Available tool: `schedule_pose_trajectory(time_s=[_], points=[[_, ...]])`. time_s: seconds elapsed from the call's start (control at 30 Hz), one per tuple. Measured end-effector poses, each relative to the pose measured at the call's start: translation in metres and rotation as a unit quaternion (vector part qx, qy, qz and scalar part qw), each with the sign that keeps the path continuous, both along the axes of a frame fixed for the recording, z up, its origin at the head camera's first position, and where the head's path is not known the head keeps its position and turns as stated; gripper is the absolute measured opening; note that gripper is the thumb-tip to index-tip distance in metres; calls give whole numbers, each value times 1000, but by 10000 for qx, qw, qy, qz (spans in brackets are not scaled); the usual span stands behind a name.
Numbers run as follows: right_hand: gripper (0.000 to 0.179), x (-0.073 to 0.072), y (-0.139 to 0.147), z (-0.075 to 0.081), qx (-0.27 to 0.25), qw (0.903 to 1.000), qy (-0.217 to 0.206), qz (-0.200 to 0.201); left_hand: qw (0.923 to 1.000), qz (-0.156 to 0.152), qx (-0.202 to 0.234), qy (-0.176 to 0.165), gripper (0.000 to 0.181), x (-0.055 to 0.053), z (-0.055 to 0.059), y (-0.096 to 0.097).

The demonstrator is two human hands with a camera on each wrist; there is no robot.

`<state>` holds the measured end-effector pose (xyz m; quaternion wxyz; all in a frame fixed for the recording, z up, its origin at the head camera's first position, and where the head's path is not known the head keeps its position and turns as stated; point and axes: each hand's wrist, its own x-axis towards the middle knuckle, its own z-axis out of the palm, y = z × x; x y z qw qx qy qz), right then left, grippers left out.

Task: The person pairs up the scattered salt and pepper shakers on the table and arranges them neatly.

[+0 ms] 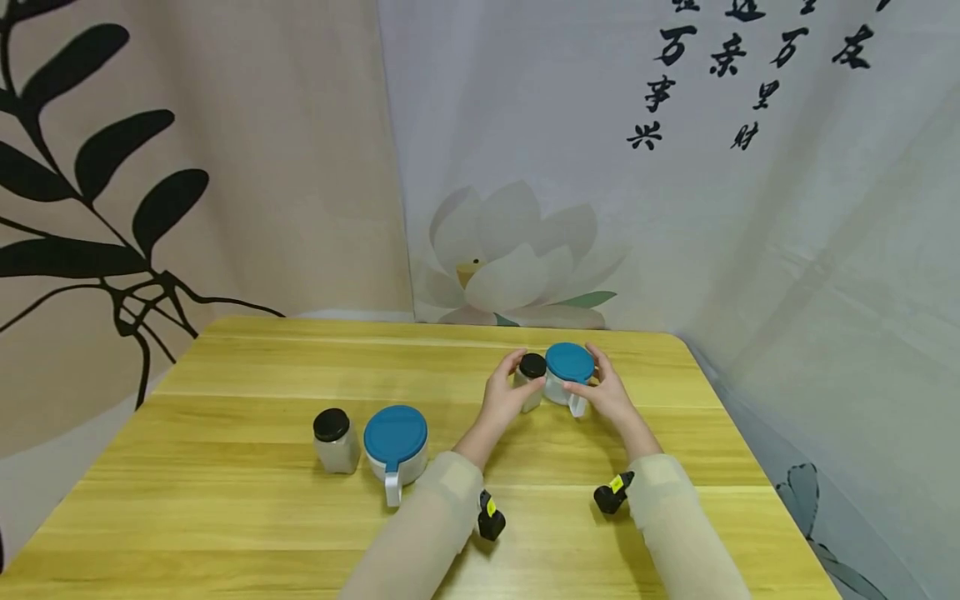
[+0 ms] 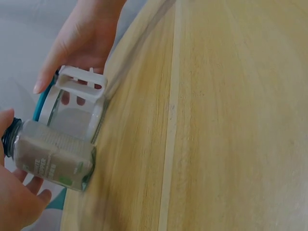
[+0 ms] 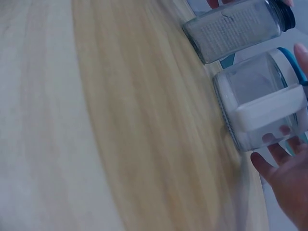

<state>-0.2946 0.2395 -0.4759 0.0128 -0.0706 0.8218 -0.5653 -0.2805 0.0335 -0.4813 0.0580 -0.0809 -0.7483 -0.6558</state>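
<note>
At the table's far side, my left hand [image 1: 506,393] holds a pepper jar [image 2: 53,154] with a black screw lid, its thumb and fingers on either side. The label, partly reading "PEPPER", faces the left wrist view, where the brownish contents show. Just to the right, my right hand [image 1: 609,393] grips a clear seasoning jar [image 3: 250,86] with a blue lid [image 1: 569,362] and a white handle [image 3: 269,109]. Its thumb is by the lid and its fingers reach round the far side. Both jars stand upright, side by side.
A second black-lidded jar [image 1: 336,442] and a second blue-lidded jar [image 1: 396,446] with a white handle stand on the left part of the wooden table [image 1: 225,517]. Printed curtains [image 1: 300,167] hang behind the far edge. Black wrist cameras [image 1: 491,518] stick out from both sleeves.
</note>
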Motion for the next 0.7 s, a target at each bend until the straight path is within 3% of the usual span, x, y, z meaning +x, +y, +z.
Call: schedule_pose_trajectory(time_s=[0.2, 0.7], points=[[92, -10, 4, -19, 93, 9998, 119, -120, 9999, 16, 118, 6, 60, -2, -2, 3], [91, -8, -1, -21, -56, 9993, 193, -310, 9998, -22, 217, 35, 55, -4, -4, 5]])
